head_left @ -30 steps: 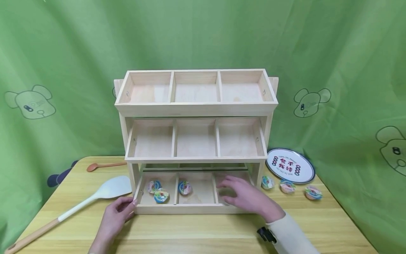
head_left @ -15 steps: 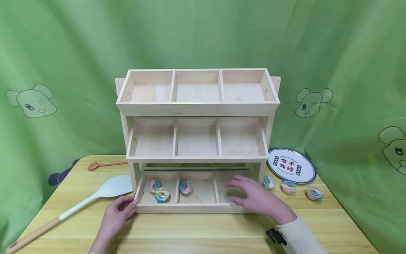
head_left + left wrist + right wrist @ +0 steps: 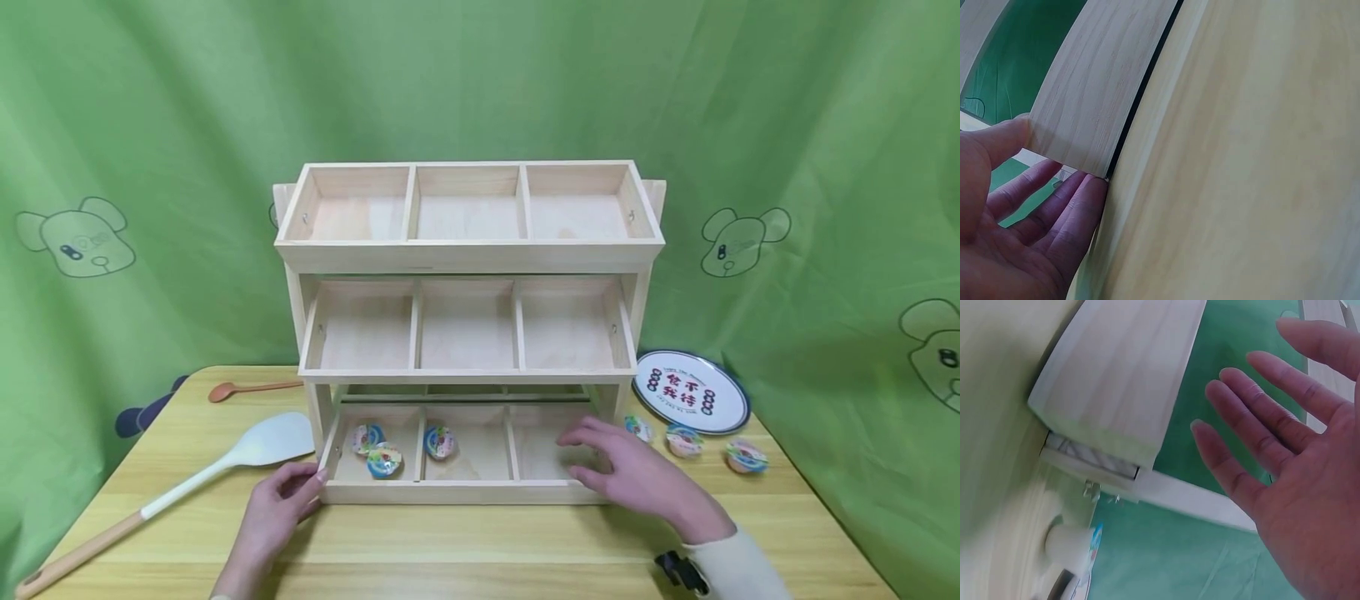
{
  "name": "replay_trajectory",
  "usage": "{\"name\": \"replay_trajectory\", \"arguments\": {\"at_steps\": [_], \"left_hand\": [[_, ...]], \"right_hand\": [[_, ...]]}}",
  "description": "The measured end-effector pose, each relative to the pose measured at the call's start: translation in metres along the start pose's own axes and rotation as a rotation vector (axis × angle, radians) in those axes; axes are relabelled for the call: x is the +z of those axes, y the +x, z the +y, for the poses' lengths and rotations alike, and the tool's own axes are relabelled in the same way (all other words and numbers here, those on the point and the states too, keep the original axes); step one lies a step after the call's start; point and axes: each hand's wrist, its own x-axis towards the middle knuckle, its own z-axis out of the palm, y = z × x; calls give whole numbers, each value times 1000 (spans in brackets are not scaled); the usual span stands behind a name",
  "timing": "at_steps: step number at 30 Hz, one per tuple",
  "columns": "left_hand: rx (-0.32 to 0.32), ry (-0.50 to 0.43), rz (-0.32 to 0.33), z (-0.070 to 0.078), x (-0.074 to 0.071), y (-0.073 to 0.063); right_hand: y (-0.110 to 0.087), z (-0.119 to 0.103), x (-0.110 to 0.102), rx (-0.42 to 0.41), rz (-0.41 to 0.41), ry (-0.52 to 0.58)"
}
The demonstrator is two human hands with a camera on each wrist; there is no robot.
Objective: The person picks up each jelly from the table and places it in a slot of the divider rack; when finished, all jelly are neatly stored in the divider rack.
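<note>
A three-tier wooden rack (image 3: 468, 257) stands on the table, each tier split into three compartments. Two small jelly cups (image 3: 384, 461) with printed lids overlap in the bottom tier's left compartment; another jelly cup (image 3: 440, 442) lies in the middle one. My left hand (image 3: 276, 510) holds the bottom tier's left front corner, thumb at the top edge and fingers against the end (image 3: 1088, 100). My right hand (image 3: 637, 475) hovers at the bottom tier's right end, fingers spread and holding nothing, as the right wrist view shows. It covers part of the right compartment.
Three more jelly cups (image 3: 684, 442) sit on the table right of the rack, before a white plate (image 3: 686, 392) with a dark rim. To the left lie a white spatula (image 3: 262, 442) with a wooden handle and a small wooden spoon (image 3: 225, 392). A green curtain hangs behind.
My right hand has moved rightward, from over the bottom tier's right compartment to its right end. The left hand stays at the corner, and the jelly cups lie as before.
</note>
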Motion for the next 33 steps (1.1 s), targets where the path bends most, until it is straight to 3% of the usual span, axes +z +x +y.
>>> {"name": "replay_trajectory", "arguments": {"at_steps": [21, 33], "left_hand": [[-8, 9, -4, 1, 0, 1], [-5, -3, -3, -1, 0, 1]], "right_hand": [[-28, 15, -14, 50, 89, 16], [-50, 36, -24, 70, 149, 4]]}}
